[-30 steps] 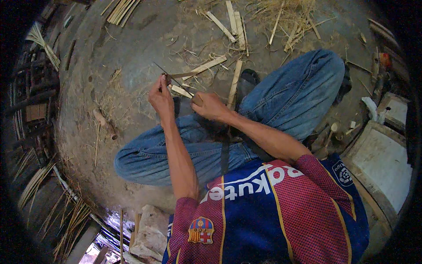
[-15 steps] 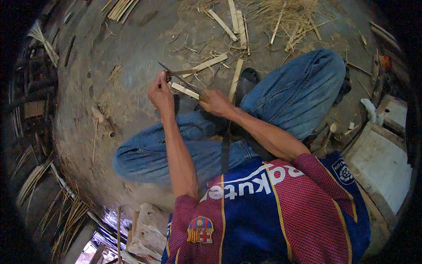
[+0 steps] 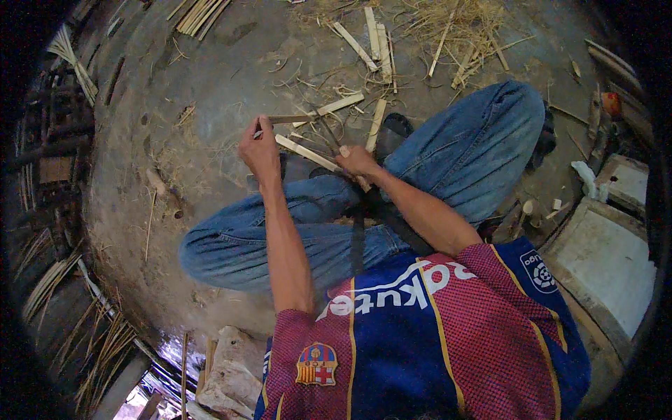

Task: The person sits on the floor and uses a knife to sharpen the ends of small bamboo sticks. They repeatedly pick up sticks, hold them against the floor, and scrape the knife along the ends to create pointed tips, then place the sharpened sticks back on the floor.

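My left hand point(image 3: 259, 148) is closed, pinching one end of a thin bamboo strip point(image 3: 290, 120) that points to the right. My right hand point(image 3: 358, 162) grips a knife point(image 3: 327, 131) by its handle. The dark blade slants up and left, its tip close to the strip's right end; whether they touch I cannot tell. Below the held strip, a pale split bamboo piece point(image 3: 306, 152) runs from near my left hand to under my right. Another pale bamboo piece point(image 3: 341, 103) lies on the ground just beyond the blade.
My crossed legs in jeans point(image 3: 469, 150) flank the work. More bamboo pieces point(image 3: 376, 124) and curled shavings lie ahead, with a heap of shavings point(image 3: 462, 35) farther off. A bundle of sticks point(image 3: 199, 15) lies far left. At right stands a pale board in a frame point(image 3: 598, 255).
My right hand has moved right, drawing the knife away from my left hand toward the strip's other end. The blade now points more steeply upward. My left hand has barely moved.
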Available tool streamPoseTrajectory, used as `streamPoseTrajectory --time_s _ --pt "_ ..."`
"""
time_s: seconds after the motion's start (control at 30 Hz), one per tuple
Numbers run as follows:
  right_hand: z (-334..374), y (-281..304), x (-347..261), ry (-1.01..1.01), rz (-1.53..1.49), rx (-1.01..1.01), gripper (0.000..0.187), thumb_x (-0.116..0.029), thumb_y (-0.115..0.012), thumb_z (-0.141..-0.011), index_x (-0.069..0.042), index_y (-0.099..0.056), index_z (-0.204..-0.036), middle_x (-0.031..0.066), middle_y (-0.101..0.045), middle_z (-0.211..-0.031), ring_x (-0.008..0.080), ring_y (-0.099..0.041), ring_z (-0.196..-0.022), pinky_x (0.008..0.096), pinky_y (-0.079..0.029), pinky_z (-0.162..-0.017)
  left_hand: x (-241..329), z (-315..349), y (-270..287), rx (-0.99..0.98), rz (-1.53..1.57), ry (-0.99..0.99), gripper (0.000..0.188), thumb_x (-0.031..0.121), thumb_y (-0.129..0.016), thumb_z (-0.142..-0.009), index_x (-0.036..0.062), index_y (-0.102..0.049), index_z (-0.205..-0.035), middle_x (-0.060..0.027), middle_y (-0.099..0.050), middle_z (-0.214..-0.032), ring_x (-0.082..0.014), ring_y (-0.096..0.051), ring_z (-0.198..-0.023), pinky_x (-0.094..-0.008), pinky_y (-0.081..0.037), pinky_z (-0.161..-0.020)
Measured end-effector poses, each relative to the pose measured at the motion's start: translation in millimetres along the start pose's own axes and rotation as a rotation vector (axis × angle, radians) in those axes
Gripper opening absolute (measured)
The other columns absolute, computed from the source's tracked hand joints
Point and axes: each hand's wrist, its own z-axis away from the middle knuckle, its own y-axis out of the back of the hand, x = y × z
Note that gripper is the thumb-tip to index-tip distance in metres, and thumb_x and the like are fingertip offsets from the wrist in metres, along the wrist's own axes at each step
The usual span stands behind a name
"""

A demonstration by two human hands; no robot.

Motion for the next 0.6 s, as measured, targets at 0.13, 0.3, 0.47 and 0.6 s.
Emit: streamPoseTrajectory --time_s 0.13,0.3,0.47,0.6 --pt "-7 0 1 -0.010 -0.090 -0.049 0.045 -0.044 -0.066 -0.081 -0.004 -0.066 -0.101 0.0223 -0.068 -0.097 0.0377 -0.066 -0.093 0.0446 -0.051 -0.082 15 3 -1 0.010 0.050 0.011 0.031 0.024 -0.063 -0.093 -0.0052 -0.069 -0.102 -0.0143 -0.072 -0.086 -0.0201 -0.071 -0.076 -0.0308 -0.053 -0.071" --pt "7 0 -12 0.130 0.046 0.053 0.040 -0.040 -0.063 -0.083 -0.004 -0.067 -0.099 0.0217 -0.068 -0.095 0.0380 -0.065 -0.090 0.0444 -0.052 -0.079 18 4 1 0.042 0.011 -0.014 0.031 0.023 -0.065 -0.091 -0.0053 -0.069 -0.102 -0.0156 -0.072 -0.087 -0.0205 -0.071 -0.073 -0.0303 -0.052 -0.070" --pt "40 -1 -47 0.612 0.158 0.150 0.032 -0.030 -0.064 -0.082 0.001 -0.062 -0.088 0.0241 -0.063 -0.084 0.0403 -0.062 -0.080 0.0474 -0.048 -0.072 11 8 4 0.065 0.033 0.030 0.030 0.023 -0.064 -0.092 -0.0043 -0.069 -0.102 -0.0139 -0.072 -0.082 -0.0204 -0.072 -0.074 -0.0314 -0.052 -0.070" --pt "15 -2 -21 0.297 0.037 0.022 0.033 -0.029 -0.065 -0.083 0.003 -0.059 -0.091 0.0267 -0.062 -0.087 0.0430 -0.061 -0.084 0.0483 -0.047 -0.074 15 3 2 0.048 -0.001 0.020 0.032 0.025 -0.063 -0.093 -0.0038 -0.069 -0.103 -0.0135 -0.072 -0.081 -0.0204 -0.072 -0.075 -0.0318 -0.052 -0.071"
